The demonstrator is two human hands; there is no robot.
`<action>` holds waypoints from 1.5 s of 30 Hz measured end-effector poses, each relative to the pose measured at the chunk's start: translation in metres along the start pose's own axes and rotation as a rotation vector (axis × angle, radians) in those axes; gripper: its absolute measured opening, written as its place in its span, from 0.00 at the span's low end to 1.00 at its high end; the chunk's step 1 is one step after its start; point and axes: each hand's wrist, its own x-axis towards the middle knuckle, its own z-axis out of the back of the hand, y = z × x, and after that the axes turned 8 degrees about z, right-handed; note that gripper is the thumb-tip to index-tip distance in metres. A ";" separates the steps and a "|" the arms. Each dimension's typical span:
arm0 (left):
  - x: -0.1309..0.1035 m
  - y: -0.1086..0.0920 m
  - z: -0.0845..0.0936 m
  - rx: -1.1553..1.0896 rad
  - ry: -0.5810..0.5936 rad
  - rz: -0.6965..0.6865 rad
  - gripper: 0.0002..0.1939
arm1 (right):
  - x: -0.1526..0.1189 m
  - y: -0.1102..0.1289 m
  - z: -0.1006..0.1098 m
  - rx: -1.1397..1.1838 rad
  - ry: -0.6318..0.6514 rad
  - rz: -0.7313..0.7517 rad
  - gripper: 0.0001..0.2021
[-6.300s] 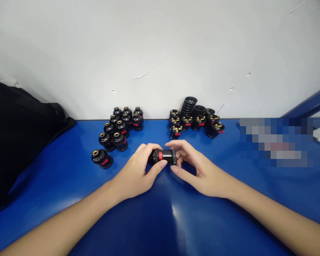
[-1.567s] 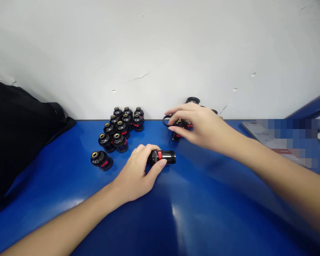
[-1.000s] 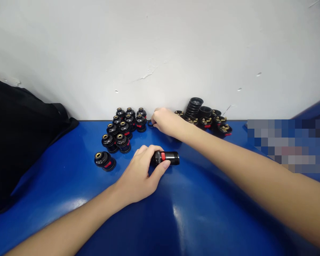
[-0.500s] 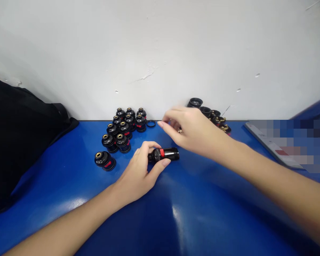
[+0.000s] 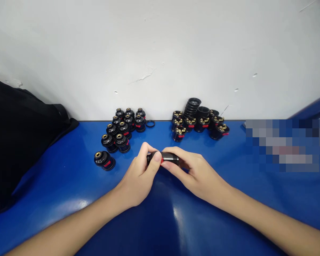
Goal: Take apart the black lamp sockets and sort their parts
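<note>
Low over the blue surface, both hands hold one black cylindrical plug connector [image 5: 171,157] lying sideways, with a bit of red showing near its middle. My left hand [image 5: 139,177] is closed round its left end, the thumb on top. From the right, my right hand [image 5: 197,169] grips the barrel between thumb and fingers. The fingers cover part of the connector, so its left end is partly hidden.
Left of the hands stand several black connectors [image 5: 123,143] with brass-coloured tops, a black ring [image 5: 150,123] beside them. Several open connector bodies [image 5: 179,133] with metal contacts stand right, near stacked black sleeves [image 5: 193,106]. A black bag [image 5: 21,135] lies left on the blue table [image 5: 117,224].
My right hand has come down and left onto the connector, uncovering the open connector bodies behind it. My left hand has stayed in place, its thumb now on top of the connector.
</note>
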 end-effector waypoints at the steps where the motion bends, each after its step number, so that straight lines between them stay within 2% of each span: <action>1: 0.001 0.000 -0.001 -0.011 -0.010 0.024 0.21 | -0.001 -0.002 0.000 -0.041 -0.014 0.052 0.11; 5: 0.003 0.001 -0.001 -0.037 -0.019 0.018 0.18 | -0.003 -0.010 -0.001 0.050 -0.061 0.133 0.14; 7: 0.003 0.002 0.000 -0.032 0.004 -0.031 0.14 | -0.003 -0.011 0.000 0.171 -0.063 0.078 0.18; 9: 0.002 0.003 0.000 0.007 0.018 -0.084 0.13 | -0.002 -0.010 0.001 0.269 -0.038 -0.029 0.16; 12: 0.002 0.002 0.001 0.056 0.022 -0.126 0.12 | -0.001 -0.009 0.002 0.317 -0.036 -0.129 0.20; 14: 0.002 0.002 0.001 0.047 0.028 -0.103 0.13 | -0.001 -0.010 0.002 0.303 -0.063 -0.096 0.18; 16: 0.002 0.001 0.002 0.040 0.005 -0.053 0.14 | -0.003 -0.013 0.001 0.307 -0.063 -0.011 0.13; 18: 0.003 0.001 0.002 0.039 -0.035 -0.023 0.15 | -0.005 -0.014 0.000 0.322 -0.058 0.081 0.12; 21: 0.004 0.003 0.001 0.036 -0.053 -0.074 0.12 | -0.007 -0.014 0.000 0.306 -0.096 0.149 0.12; 24: 0.004 0.004 0.001 0.083 -0.025 -0.179 0.11 | -0.006 -0.013 0.003 0.278 -0.110 0.026 0.11; 26: 0.003 0.004 0.000 0.110 0.004 -0.233 0.11 | -0.005 -0.014 0.005 0.276 -0.072 -0.084 0.12; 28: 0.003 0.003 0.001 0.119 0.016 -0.244 0.11 | -0.003 -0.016 0.007 0.299 -0.036 -0.120 0.13; 33: 0.004 0.001 0.001 0.123 -0.018 -0.138 0.12 | -0.004 -0.018 0.010 0.280 -0.100 0.046 0.10; 39: 0.004 0.001 -0.001 0.110 -0.002 -0.124 0.09 | -0.010 -0.014 0.010 -0.053 -0.093 0.255 0.07; 41: 0.003 0.001 -0.001 0.096 0.004 -0.159 0.09 | -0.010 -0.010 0.010 -0.051 -0.078 0.227 0.10; 45: 0.004 0.005 0.001 0.103 -0.002 -0.270 0.11 | -0.005 -0.007 0.015 0.104 -0.022 -0.004 0.12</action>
